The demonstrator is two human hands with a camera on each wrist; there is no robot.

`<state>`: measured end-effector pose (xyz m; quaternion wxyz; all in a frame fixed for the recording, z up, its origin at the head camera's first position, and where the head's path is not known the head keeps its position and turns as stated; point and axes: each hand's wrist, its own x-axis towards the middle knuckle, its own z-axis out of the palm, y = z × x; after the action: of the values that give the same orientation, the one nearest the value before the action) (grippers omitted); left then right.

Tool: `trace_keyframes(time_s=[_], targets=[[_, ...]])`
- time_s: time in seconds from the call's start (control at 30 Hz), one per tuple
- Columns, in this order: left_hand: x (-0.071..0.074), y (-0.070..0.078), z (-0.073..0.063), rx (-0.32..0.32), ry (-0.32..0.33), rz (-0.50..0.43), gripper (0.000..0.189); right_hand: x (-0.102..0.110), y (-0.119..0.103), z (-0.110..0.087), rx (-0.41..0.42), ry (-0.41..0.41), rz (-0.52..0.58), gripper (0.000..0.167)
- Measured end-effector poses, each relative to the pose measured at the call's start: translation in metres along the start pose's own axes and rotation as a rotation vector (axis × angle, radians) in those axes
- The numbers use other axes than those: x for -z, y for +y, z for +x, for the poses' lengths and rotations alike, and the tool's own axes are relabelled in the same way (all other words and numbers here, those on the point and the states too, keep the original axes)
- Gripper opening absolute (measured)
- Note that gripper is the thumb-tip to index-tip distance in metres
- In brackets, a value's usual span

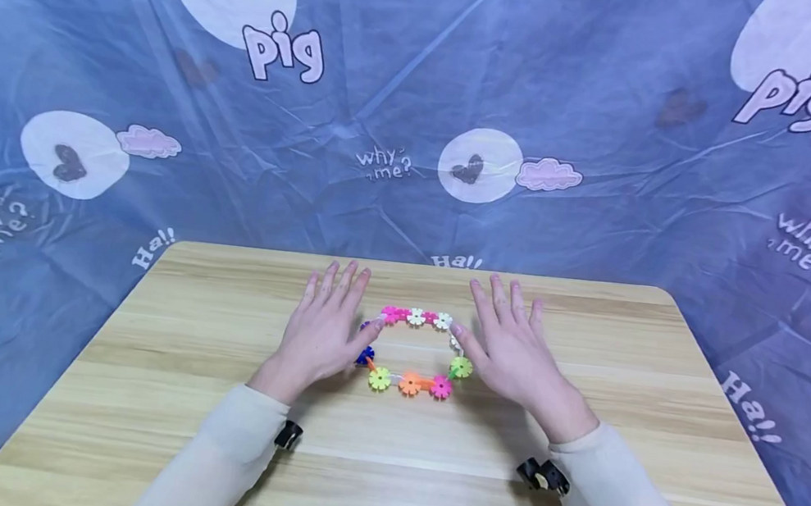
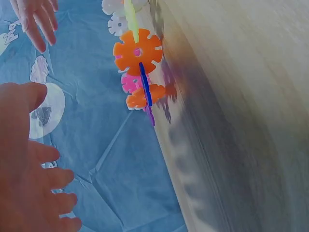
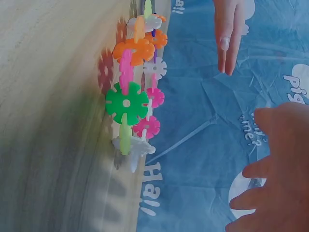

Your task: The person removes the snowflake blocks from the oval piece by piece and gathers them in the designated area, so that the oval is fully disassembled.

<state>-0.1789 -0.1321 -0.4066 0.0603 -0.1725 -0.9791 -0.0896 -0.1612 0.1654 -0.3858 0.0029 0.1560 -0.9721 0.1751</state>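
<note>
A closed ring of colourful snowflake-shaped plastic discs (image 1: 410, 383), slotted into one another, stands on the wooden table between the two hands. My left hand (image 1: 323, 327) hovers palm down at the ring's left side, fingers straight and spread, its thumb overlapping the ring in the head view. On the other side my right hand (image 1: 514, 351) is held the same way, thumb pointing inward over the ring's right edge. Both hands are empty. In the left wrist view an orange disc (image 2: 126, 50) faces the camera; in the right wrist view a green disc (image 3: 116, 102) does.
The light wood table (image 1: 389, 482) has rounded far corners. Behind it hangs a creased blue cloth (image 1: 368, 43) printed with white circles and words. Black wrist mounts (image 1: 288, 435) sit at the sleeve cuffs, and shadows of the hands fall on the wood.
</note>
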Motion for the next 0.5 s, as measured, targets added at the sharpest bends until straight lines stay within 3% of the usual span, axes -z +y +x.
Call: trace_keyframes(time_s=[0.1,0.33,0.5], targets=[[0.000,-0.002,0.001,-0.014,0.015,-0.034,0.084,0.000,0.002,0.003,0.018,0.016,0.046,0.082],[-0.002,-0.004,0.004,-0.044,0.074,-0.211,0.076,-0.003,0.009,0.010,0.068,0.099,0.236,0.070],[-0.001,-0.004,0.006,-0.026,0.070,-0.287,0.066,-0.006,0.012,0.015,0.056,0.147,0.326,0.058]])
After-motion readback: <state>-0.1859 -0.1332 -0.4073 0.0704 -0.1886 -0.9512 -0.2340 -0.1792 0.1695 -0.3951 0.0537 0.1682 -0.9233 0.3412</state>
